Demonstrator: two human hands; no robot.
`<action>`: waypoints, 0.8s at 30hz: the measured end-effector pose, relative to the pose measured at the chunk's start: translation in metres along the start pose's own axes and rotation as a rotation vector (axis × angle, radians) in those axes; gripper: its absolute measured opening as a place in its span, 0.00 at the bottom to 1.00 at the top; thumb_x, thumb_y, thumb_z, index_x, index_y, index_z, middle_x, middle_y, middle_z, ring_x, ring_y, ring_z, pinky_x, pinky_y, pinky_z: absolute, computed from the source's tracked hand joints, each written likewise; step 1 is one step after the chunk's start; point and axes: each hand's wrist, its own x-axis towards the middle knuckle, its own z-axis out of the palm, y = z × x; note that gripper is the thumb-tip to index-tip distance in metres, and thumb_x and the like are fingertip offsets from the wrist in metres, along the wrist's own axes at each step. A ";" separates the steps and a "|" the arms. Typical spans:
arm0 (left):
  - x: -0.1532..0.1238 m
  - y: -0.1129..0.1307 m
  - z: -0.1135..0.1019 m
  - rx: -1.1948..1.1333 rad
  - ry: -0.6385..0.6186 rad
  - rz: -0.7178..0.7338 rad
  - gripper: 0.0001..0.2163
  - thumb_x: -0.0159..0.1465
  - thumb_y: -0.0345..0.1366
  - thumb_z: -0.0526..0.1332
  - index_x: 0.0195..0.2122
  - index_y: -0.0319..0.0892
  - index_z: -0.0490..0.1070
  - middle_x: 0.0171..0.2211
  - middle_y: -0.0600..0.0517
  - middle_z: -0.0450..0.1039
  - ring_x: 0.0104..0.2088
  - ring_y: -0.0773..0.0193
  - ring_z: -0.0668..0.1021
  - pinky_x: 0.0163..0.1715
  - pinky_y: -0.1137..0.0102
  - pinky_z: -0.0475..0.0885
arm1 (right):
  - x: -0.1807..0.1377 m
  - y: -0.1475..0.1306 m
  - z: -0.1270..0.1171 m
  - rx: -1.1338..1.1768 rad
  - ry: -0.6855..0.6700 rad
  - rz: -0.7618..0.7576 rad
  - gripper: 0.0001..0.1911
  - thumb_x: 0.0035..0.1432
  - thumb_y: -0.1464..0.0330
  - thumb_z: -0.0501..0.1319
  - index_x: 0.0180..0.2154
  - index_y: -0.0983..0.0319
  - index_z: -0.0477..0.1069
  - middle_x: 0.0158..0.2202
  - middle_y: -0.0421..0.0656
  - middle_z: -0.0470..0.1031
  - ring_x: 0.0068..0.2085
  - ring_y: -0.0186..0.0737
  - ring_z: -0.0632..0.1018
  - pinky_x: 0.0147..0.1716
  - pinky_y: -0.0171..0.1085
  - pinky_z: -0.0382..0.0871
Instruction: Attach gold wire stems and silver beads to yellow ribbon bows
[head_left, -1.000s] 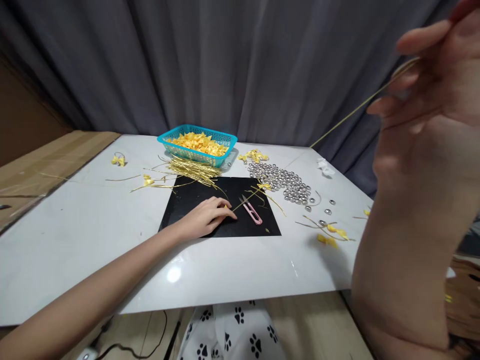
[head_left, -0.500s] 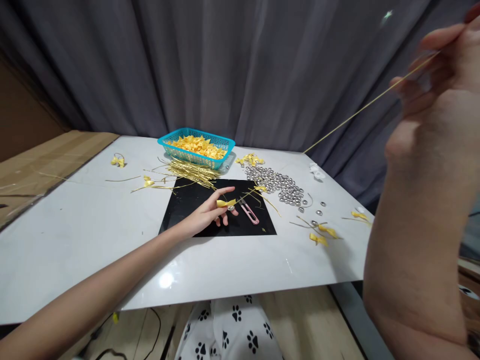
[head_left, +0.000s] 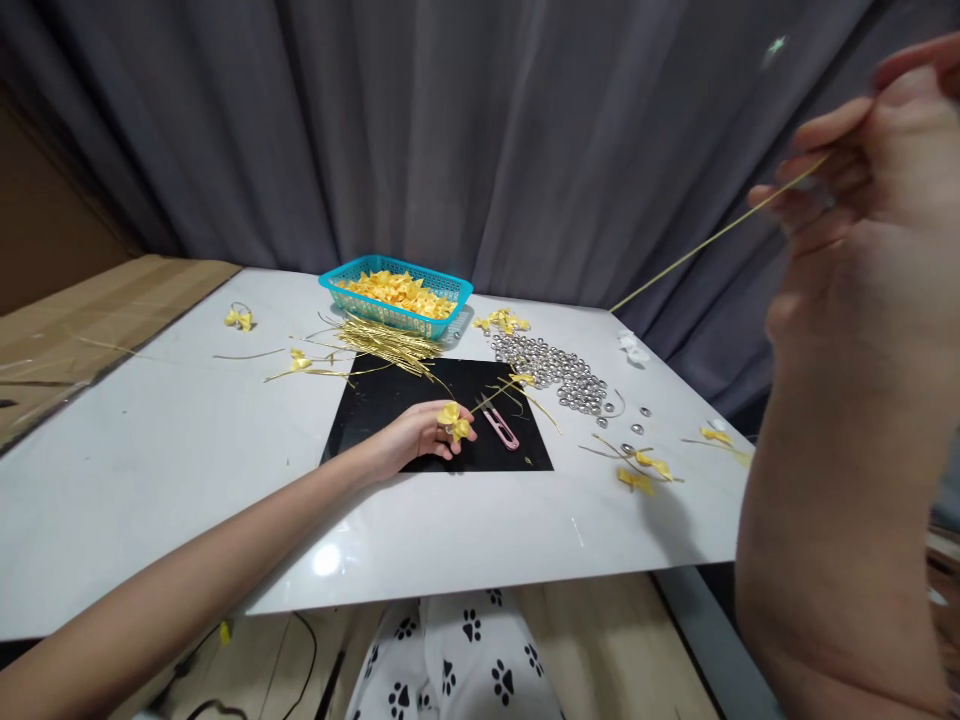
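Note:
My left hand point(head_left: 411, 437) rests over the black mat point(head_left: 375, 400), its fingers curled in and closed on a yellow ribbon bow point(head_left: 454, 423). The bow's loops face up toward me. Raised high at the right edge, close to the camera, my right hand point(head_left: 855, 170) is closed on a thin yellow strand point(head_left: 709, 238). That strand slants taut down and left; its lower stretch fades from sight over the table. A pink-handled thread snipper point(head_left: 501, 428) lies on the mat just right of the bow, beside another yellow bow point(head_left: 523, 380) with gold ties.
A blue basket point(head_left: 330, 282) full of yellow bows stands at the back. In front lies a bundle of gold ties point(head_left: 386, 343). Many small silver beads point(head_left: 551, 365) spread right of the mat. Loose bows point(head_left: 654, 465) lie at the right, and a white scrap point(head_left: 634, 349) behind.
My left hand has curled its fingers in and turned the bow so its loops face up. My right hand has shifted a little left and down, still with the strand.

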 end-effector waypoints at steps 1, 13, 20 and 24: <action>0.000 0.000 0.000 0.001 0.037 0.016 0.07 0.53 0.35 0.61 0.31 0.38 0.70 0.28 0.50 0.74 0.23 0.72 0.72 0.24 0.77 0.67 | -0.002 0.002 -0.002 -0.023 -0.058 -0.051 0.07 0.59 0.75 0.56 0.32 0.61 0.71 0.26 0.37 0.72 0.26 0.27 0.72 0.21 0.27 0.66; 0.000 0.008 -0.004 -0.332 0.080 -0.037 0.06 0.57 0.25 0.54 0.32 0.39 0.69 0.31 0.48 0.75 0.26 0.72 0.77 0.29 0.80 0.74 | -0.007 0.021 -0.015 -0.127 -0.061 0.009 0.10 0.57 0.77 0.55 0.30 0.59 0.72 0.24 0.34 0.74 0.23 0.26 0.71 0.24 0.32 0.68; 0.001 0.005 -0.006 -0.367 0.158 -0.086 0.07 0.50 0.23 0.54 0.27 0.37 0.69 0.28 0.47 0.74 0.31 0.68 0.79 0.33 0.79 0.74 | -0.001 0.048 -0.032 -0.073 0.095 0.124 0.14 0.58 0.84 0.51 0.28 0.65 0.68 0.20 0.37 0.72 0.18 0.26 0.71 0.17 0.26 0.65; 0.003 0.003 -0.007 -0.218 0.269 -0.043 0.02 0.57 0.31 0.60 0.28 0.38 0.69 0.30 0.48 0.74 0.32 0.68 0.78 0.31 0.77 0.74 | -0.013 0.060 -0.030 -0.094 0.089 0.154 0.12 0.58 0.83 0.52 0.28 0.64 0.68 0.20 0.37 0.72 0.17 0.26 0.71 0.18 0.26 0.67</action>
